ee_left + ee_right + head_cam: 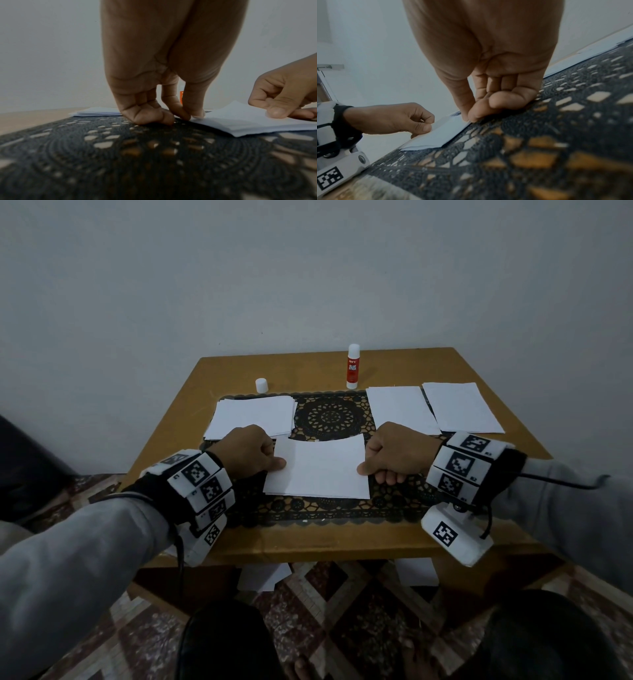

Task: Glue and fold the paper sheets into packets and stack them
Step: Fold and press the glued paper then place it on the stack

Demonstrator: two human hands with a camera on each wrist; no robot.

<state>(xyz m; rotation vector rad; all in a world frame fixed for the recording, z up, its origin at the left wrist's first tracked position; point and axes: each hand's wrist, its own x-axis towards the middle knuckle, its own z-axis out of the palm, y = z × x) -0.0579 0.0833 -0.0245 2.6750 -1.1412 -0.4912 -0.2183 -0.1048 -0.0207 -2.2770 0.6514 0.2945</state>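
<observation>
A white folded paper sheet (318, 470) lies on the black lace mat (329, 414) in the middle of the table. My left hand (279, 465) pinches its left edge between thumb and forefinger, seen close in the left wrist view (192, 116). My right hand (363, 469) pinches the right edge the same way (469, 117). The sheet's far edge lifts a little off the layer beneath (248, 124). A stack of flat sheets (253, 416) sits behind my left hand. Two white paper pieces (400, 409) (462, 405) lie side by side at the right.
A red and white glue stick (352, 366) stands uncapped at the table's back edge, its white cap (261, 385) to the left. The small wooden table (308, 546) backs onto a grey wall. Loose papers (263, 575) lie on the patterned floor underneath.
</observation>
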